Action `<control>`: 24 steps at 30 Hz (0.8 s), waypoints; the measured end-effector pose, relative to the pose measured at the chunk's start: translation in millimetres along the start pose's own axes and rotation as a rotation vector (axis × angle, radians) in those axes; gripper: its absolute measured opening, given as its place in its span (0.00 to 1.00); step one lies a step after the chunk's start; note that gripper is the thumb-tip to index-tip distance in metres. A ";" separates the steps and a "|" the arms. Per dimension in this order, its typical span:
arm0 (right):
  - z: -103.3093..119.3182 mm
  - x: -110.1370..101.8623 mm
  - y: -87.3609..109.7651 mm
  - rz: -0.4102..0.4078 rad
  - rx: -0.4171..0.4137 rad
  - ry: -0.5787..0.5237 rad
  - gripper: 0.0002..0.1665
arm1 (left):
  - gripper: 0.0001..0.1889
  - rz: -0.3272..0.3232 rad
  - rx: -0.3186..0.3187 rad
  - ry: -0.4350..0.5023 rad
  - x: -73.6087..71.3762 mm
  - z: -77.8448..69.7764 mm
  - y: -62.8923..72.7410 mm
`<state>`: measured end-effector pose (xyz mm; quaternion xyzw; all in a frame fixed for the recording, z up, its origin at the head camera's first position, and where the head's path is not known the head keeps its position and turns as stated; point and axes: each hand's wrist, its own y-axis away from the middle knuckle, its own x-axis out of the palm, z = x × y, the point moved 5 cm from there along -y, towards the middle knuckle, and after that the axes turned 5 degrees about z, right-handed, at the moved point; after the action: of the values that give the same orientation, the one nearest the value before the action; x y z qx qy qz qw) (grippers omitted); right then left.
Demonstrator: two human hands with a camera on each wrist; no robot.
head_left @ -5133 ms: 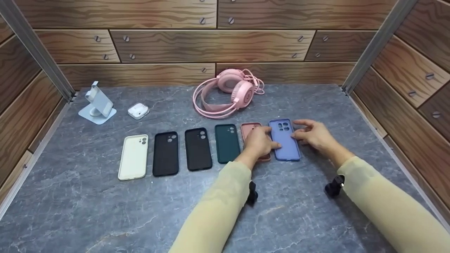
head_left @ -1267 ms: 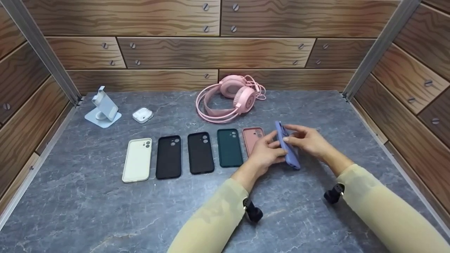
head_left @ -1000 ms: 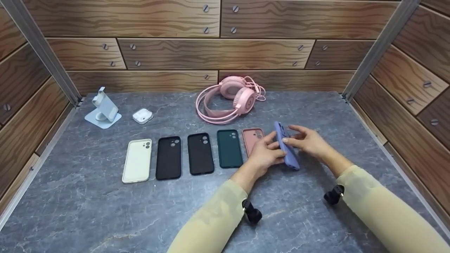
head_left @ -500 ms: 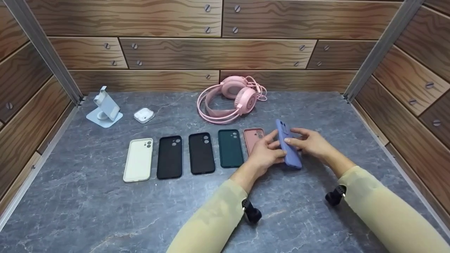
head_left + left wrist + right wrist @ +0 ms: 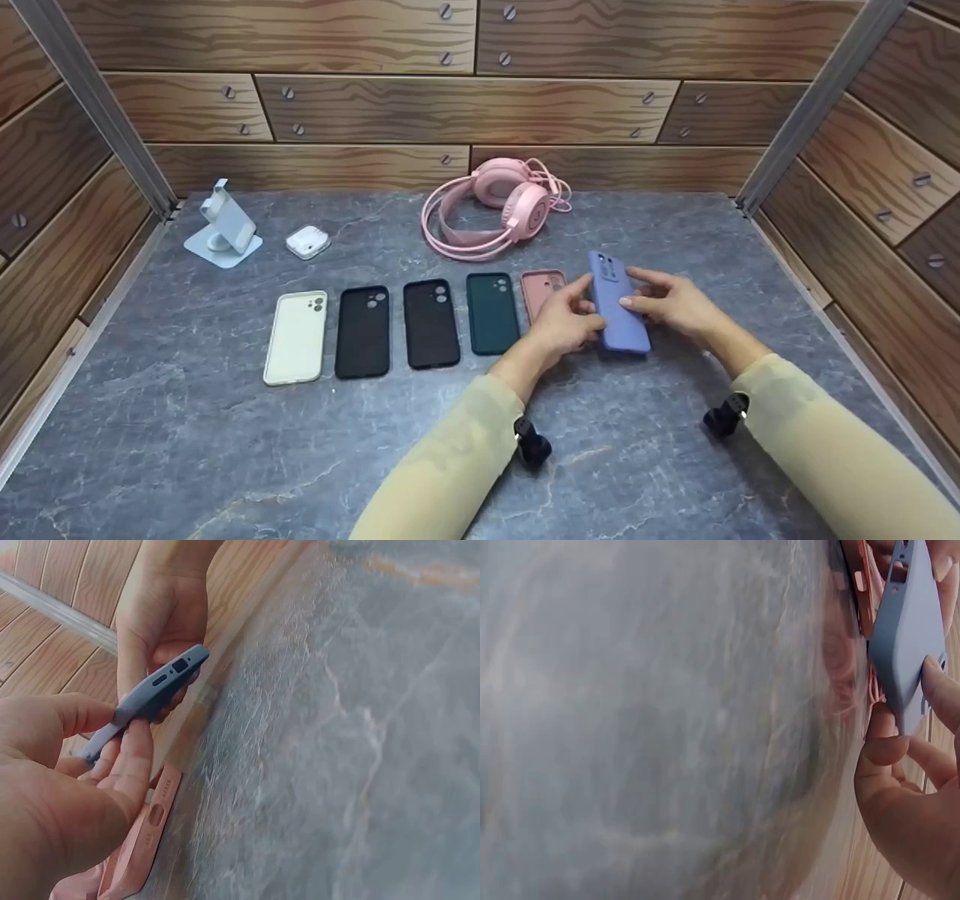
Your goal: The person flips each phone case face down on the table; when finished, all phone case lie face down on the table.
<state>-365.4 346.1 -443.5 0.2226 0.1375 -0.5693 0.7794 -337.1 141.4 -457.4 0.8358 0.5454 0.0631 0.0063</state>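
A lavender-blue phone case [image 5: 622, 319] is held above the table between both hands, its outer back with the camera cutouts facing up in the head view. My left hand [image 5: 562, 319] pinches its left edge between thumb and fingers. On the opposite edge, my right hand [image 5: 679, 304] grips it with the thumb on the back and fingers underneath. Below and beside the left hand lies a pink phone case [image 5: 538, 289], partly hidden by that hand. The blue case's bottom edge with port holes [image 5: 169, 673] shows in the left wrist view.
A row on the grey marbled table holds a dark green case [image 5: 493, 315], two black cases [image 5: 431, 326] and a cream case [image 5: 295, 337]. Behind are pink headphones [image 5: 525, 210], an earphone box [image 5: 307, 242] and a light-blue stand [image 5: 229, 229]. Wood-patterned walls enclose three sides.
The blue case lay flat with its inside up, then was lifted and tilted onto its edge. Since then it has rolled over, showing its outer back. The other cases have stayed in place.
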 end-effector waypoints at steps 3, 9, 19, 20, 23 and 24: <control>-2.3 -2.2 0.3 0.008 -0.009 -0.014 0.48 | 0.41 -0.004 -0.007 -0.050 -1.1 -1.1 -0.8; -7.8 -6.2 0.2 -0.003 -0.001 -0.030 0.47 | 0.41 0.000 0.004 -0.101 -0.1 0.8 -4.1; -8.0 -8.2 -0.7 -0.016 -0.028 0.069 0.47 | 0.41 -0.031 0.053 -0.211 0.3 2.8 -9.4; -7.7 -8.2 -0.8 -0.016 -0.029 0.074 0.47 | 0.40 -0.034 0.047 -0.219 0.5 3.0 -9.6; -6.9 -8.9 -1.0 -0.016 -0.030 0.092 0.47 | 0.40 -0.044 0.038 -0.242 1.5 3.1 -10.6; -6.6 -9.3 -1.0 -0.018 -0.030 0.102 0.47 | 0.40 -0.048 0.036 -0.246 1.8 3.1 -10.8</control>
<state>-369.0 356.9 -445.1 0.2384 0.1874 -0.5619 0.7696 -345.8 147.6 -461.2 0.8239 0.5614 -0.0499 0.0599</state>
